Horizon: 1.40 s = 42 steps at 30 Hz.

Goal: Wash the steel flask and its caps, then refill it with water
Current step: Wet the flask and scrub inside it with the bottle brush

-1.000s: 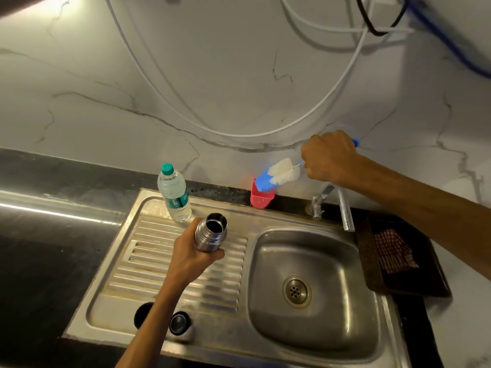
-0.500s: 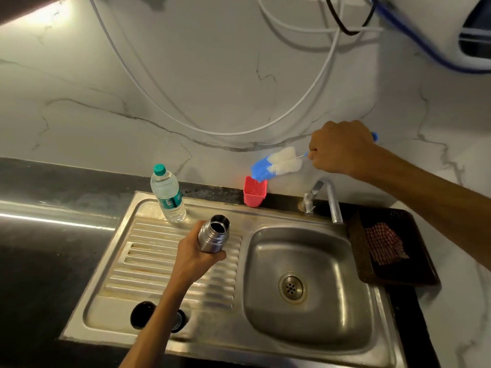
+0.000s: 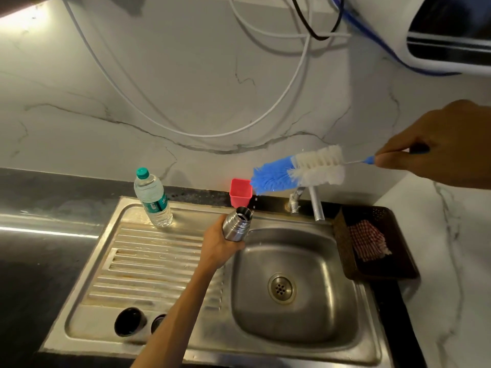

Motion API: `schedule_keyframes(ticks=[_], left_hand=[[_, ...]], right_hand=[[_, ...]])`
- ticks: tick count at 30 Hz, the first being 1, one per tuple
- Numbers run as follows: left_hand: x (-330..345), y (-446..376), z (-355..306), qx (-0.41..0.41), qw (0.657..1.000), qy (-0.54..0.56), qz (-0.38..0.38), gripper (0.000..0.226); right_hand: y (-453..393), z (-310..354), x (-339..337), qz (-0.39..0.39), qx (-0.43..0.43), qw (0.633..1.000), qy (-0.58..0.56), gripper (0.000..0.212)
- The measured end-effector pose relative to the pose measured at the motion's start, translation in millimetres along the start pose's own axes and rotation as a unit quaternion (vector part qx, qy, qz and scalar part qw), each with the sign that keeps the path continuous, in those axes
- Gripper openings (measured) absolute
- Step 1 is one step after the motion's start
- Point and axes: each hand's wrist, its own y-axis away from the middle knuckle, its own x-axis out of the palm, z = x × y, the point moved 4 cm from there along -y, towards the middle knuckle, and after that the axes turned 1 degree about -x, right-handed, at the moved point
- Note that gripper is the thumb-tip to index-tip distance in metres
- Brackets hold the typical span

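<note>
Steel sink [image 3: 111,338] fills the dark bench below me, drainboard on the left and basin on the right. Nearest, at the drainboard's front edge, two dark round caps [image 3: 129,321] sit side by side, the second partly hidden behind my left forearm; neither is in the basin yet.

Further in, my left hand [image 3: 216,247] wraps the steel flask [image 3: 237,223] around its lower body, right at the ridge between drainboard and basin. Its open mouth tilts up and away, toward the back right.

Beyond it, at the back edge of the sink, a clear water bottle [image 3: 152,199] stands upright on the left, a red cup [image 3: 240,192] sits just behind the flask, and the tap [image 3: 316,201] reaches over the basin. A dark tray holding a checked cloth [image 3: 368,240] lies off the sink's right edge.

Highest and farthest, my right hand [image 3: 441,147] pinches the bottle brush [image 3: 299,170] by its thin blue handle. The brush lies nearly level, blue tip pointing left and slightly down, above and to the right of the flask mouth, well apart from it.

As I judge it, brush and flask axes roughly line up already, so the right hand only needs to bring the tip down-left into the mouth.
</note>
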Motion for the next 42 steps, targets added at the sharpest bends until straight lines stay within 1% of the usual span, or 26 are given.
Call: schedule_keyframes(ticks=[2,7,12,16,19,24,28,31,33,35,39,42], left_hand=[[5,-2,-8,0.014,1.000,-0.002,0.004,0.062],[15,-4,-23,0.027,1.000,-0.006,0.010,0.066],[19,1,-30,0.042,0.999,0.003,0.015,0.070],[18,6,-36,0.076,0.997,-0.006,0.017,0.072],[16,7,-38,0.104,0.994,-0.021,0.022,0.074],[12,11,-35,0.128,0.991,-0.025,0.008,0.075],[10,18,-35,0.145,0.989,-0.019,0.002,0.075],[9,25,-37,0.161,0.987,-0.019,-0.005,0.072],[7,27,-38,0.155,0.988,-0.014,-0.009,0.073],[7,29,-38,0.146,0.989,-0.010,-0.007,0.072],[10,33,-36,0.150,0.989,-0.017,0.012,0.069],[12,35,-37,0.154,0.987,-0.024,0.029,0.067]], right_hand=[[10,-4,-2,0.013,0.010,1.000,-0.021,0.021],[26,-5,-6,0.041,-0.005,0.998,-0.052,0.030],[32,-3,0,0.066,-0.040,0.996,-0.044,0.040],[34,3,3,0.063,-0.063,0.995,-0.034,0.031],[32,5,4,0.063,-0.072,0.995,0.004,0.025],[26,1,9,0.034,-0.080,0.995,0.046,0.039],[25,6,8,0.011,-0.092,0.993,0.070,0.031],[26,10,8,0.017,-0.101,0.991,0.081,0.030],[26,14,10,0.036,-0.109,0.990,0.087,0.031],[30,22,13,0.048,-0.127,0.985,0.105,0.032],[42,44,15,0.023,-0.183,0.964,0.190,0.040],[45,55,16,0.031,-0.194,0.953,0.232,0.043]])
